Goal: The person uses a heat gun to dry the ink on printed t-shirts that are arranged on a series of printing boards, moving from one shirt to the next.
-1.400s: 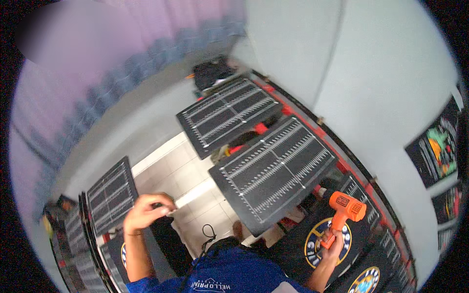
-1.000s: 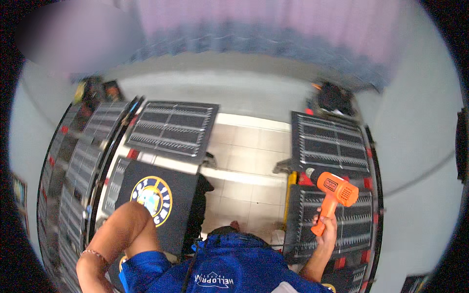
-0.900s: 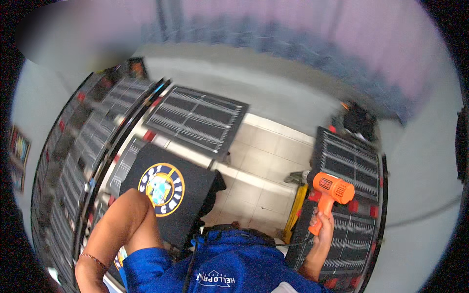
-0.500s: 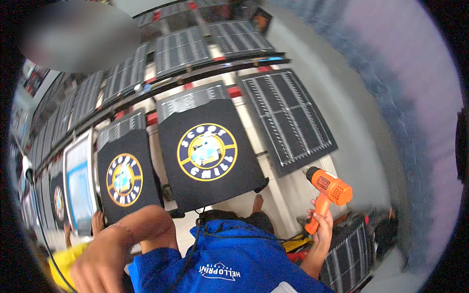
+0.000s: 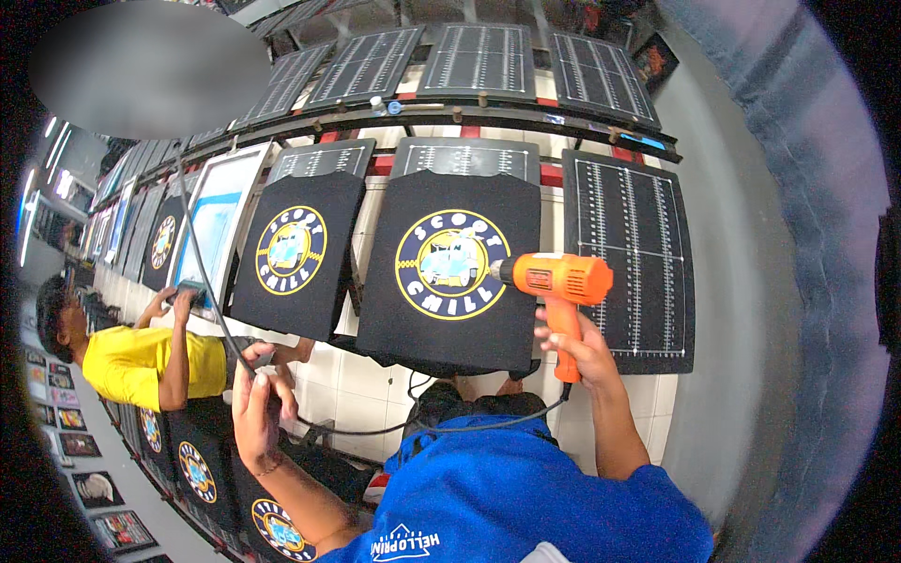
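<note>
My right hand (image 5: 584,347) is wrapped round the handle of an orange heat gun (image 5: 565,280). Its metal nozzle points left, over the right edge of the round print on a black T-shirt (image 5: 404,310). That shirt is stretched over a flat printing board (image 5: 469,155). From the base of the handle a black power cord (image 5: 469,430) loops across my front to my left hand (image 5: 261,403), where it passes between the curled fingers. Left of the near shirt lies a second black T-shirt (image 5: 258,305) with the same yellow, white and blue round print.
A bare black board (image 5: 624,253) stands at the right, beside a grey wall. Beyond a dark rail (image 5: 507,127) runs another row of boards. To the left, a person in a yellow shirt (image 5: 141,361) works at a framed screen (image 5: 218,178). More printed shirts (image 5: 197,469) lie at lower left.
My right hand has brought the heat gun left, so the nozzle now overlaps the near shirt. The left hand has come up with the cord. The view has swung left, showing the person in yellow.
</note>
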### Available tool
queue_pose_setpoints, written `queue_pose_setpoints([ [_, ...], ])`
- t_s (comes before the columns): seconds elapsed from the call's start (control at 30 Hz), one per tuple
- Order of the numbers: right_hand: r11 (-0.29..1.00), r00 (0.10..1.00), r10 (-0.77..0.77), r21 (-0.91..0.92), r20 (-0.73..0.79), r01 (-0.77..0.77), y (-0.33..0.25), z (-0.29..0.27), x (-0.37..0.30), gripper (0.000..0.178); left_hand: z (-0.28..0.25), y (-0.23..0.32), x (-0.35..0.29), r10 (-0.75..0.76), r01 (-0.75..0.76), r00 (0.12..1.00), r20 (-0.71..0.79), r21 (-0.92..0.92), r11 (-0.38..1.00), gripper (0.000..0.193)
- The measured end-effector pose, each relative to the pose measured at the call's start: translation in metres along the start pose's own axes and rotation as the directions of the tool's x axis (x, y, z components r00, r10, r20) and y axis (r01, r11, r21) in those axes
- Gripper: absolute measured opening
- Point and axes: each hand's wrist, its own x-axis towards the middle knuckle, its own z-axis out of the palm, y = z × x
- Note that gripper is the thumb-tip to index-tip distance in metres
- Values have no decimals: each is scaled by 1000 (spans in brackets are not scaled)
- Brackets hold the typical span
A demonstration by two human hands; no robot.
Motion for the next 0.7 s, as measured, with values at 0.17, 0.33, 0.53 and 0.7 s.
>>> queue_pose_setpoints([
  [0.17, 987, 985, -151, -48, 84, 156, -7, 37, 43, 52, -38, -52, 22, -14, 38, 998, -58, 451, 892, 18],
  [0.33, 998, 993, -56, 29, -107, 59, 2, 55, 97, 49, -71, -109, 59, -57, 97, 991, -122, 352, 931, 12],
  [0.53, 916, 935, -289, -344, -205, 207, -5, 74, 119, 38, -115, -195, 101, -10, 66, 953, -303, 175, 982, 12],
  [0.7, 885, 883, -448, -210, -140, 416, -37, 116, 136, 75, -132, -235, 135, 9, 29, 957, -289, 128, 991, 12],
])
